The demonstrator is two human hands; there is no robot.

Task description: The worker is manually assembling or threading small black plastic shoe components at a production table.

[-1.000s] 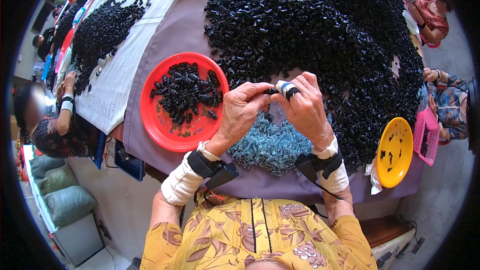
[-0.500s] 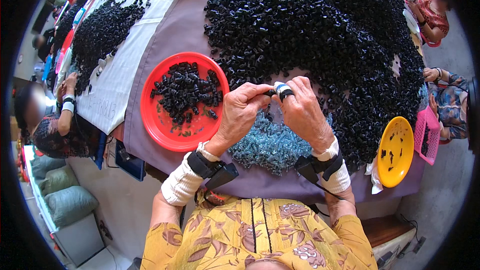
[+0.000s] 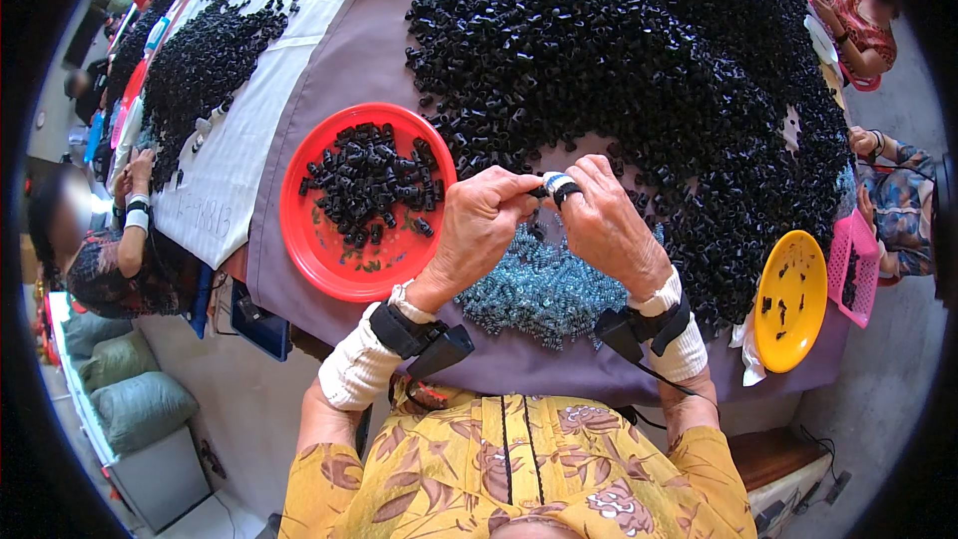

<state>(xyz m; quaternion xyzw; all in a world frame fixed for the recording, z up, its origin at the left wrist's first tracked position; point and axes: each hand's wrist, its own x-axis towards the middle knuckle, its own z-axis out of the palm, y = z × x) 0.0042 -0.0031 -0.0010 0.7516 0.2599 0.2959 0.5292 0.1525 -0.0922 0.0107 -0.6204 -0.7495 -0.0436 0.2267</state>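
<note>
In the centre of the frame, the person's left hand (image 3: 484,230) is pinching a small black plastic-looking piece (image 3: 539,192) between thumb and forefinger, its grip closed on it. Just to the right of it, the person's right hand (image 3: 614,225) is bringing its curled fingers up against the same piece, a white-and-blue finger wrap (image 3: 561,186) circling one of them; its fingertips are partly hidden, so whether they are gripping cannot be told. Both wrists are wearing white knitted cuffs (image 3: 354,371) under black straps. Below and between the hands, a heap of small pale blue coil-like pieces (image 3: 549,294) is lying on a smooth purple cloth (image 3: 309,140). Left of centre, a round red plate (image 3: 299,240) is holding a pile of black pieces (image 3: 369,180), while a broad mound of small black pieces (image 3: 639,70) is filling the upper middle and right. At the lower right, a round yellow plate (image 3: 793,344) is carrying a few black bits, and a pink perforated basket (image 3: 860,306) is standing just beyond it. Near the left edge, a co-worker (image 3: 110,260) is sitting beside a white cloth (image 3: 225,170).
</note>
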